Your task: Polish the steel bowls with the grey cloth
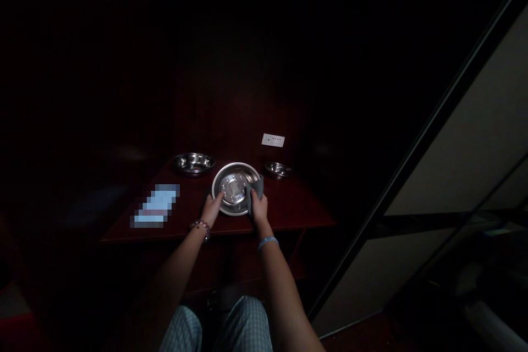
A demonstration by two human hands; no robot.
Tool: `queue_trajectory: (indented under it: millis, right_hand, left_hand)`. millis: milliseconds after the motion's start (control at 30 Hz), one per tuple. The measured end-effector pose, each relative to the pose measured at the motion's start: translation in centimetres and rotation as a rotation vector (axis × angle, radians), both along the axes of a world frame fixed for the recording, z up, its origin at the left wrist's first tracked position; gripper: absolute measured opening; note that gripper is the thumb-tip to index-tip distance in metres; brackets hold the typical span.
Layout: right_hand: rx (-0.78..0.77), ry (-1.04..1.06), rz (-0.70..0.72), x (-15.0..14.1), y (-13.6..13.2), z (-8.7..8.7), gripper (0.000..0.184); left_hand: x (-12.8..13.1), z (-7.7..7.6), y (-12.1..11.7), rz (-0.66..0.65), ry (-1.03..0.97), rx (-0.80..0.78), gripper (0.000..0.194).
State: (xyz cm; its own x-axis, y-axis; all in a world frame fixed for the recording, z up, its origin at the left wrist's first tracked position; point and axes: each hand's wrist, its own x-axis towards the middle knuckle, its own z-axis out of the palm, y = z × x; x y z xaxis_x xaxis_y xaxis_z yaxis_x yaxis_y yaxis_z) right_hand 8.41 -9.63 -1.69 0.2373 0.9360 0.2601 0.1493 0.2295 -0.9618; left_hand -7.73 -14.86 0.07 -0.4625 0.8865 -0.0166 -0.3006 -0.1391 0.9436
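Observation:
A large steel bowl (233, 185) is tilted up toward me at the middle of the dark red table (297, 209). My left hand (212, 209) grips its lower left rim, fingers curled over the edge. My right hand (259, 210) is closed on a grey cloth (256, 191) and presses it against the bowl's right side. A beaded bracelet sits on my left wrist and a blue band on my right.
A second steel bowl (193, 163) stands at the back left and a small steel bowl (278, 170) at the back right. A blurred flat item (155, 205) lies to the left. A white socket plate (273, 139) is on the wall. A dark-framed panel (433, 121) runs along the right.

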Motion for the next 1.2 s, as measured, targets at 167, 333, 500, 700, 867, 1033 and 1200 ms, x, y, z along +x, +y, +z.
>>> queue_trajectory:
  millis: [167, 333, 500, 700, 867, 1033, 1200]
  right_hand:
    - [-0.015, 0.004, -0.009, -0.02, -0.29, 0.34, 0.029]
    - [0.005, 0.026, -0.008, -0.07, -0.48, 0.52, 0.026]
    - [0.007, 0.01, -0.009, -0.07, -0.52, 0.49, 0.028]
    - [-0.01, -0.006, 0.0, -0.16, -0.65, 0.73, 0.03]
    - [-0.016, 0.006, -0.011, -0.21, -0.68, 0.81, 0.03]
    - [0.005, 0.012, -0.016, -0.12, -0.48, 0.49, 0.03]
    - [0.009, 0.003, 0.001, -0.1, -0.36, 0.31, 0.033]
  left_hand:
    - [-0.17, -0.46, 0.3, -0.003, 0.006, 0.003, 0.014]
    - [-0.23, -0.45, 0.32, -0.005, 0.006, 0.0, 0.014]
    - [-0.25, -0.44, 0.29, 0.017, 0.019, -0.02, 0.019]
    - [-0.2, -0.53, 0.33, 0.001, 0.024, -0.013, 0.013]
    - [-0.15, -0.53, 0.29, 0.01, 0.021, -0.008, 0.016]
    - [-0.1, -0.32, 0.14, 0.011, 0.015, -0.008, 0.014]
    - [0.06, 0.28, -0.25, 0.013, 0.022, -0.014, 0.011]
